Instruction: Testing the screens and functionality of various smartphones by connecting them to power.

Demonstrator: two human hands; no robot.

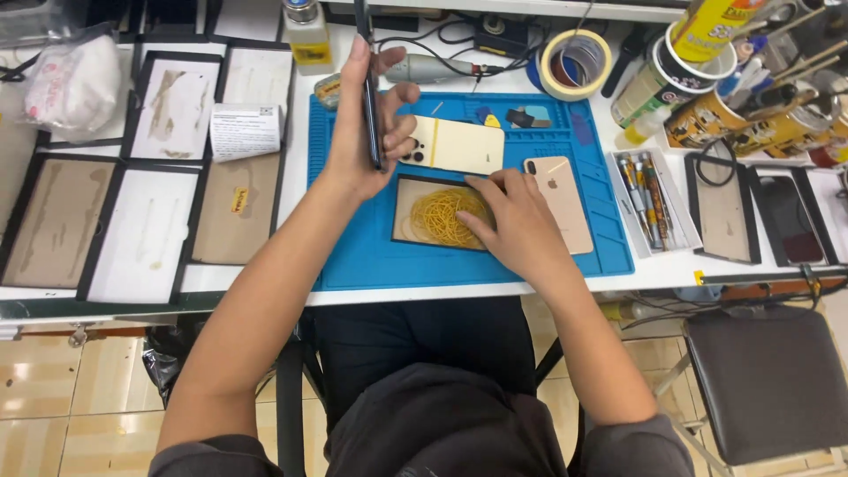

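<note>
Dark phone (372,97), held edge-on and upright above the blue mat (353,256), was gripped in the left hand (367,124), fingers wrapped around it. The right hand (512,221), fingers loosely spread and holding nothing, rested at the tray (402,190) of yellow bands (439,216). A cream phone (455,146) lay face-down just behind the tray; a gold phone (565,199) lay beside the right hand.

left hand (364,132) gripping dark phone (369,97), right hand (517,225) on rubber bands (439,216)
</note>
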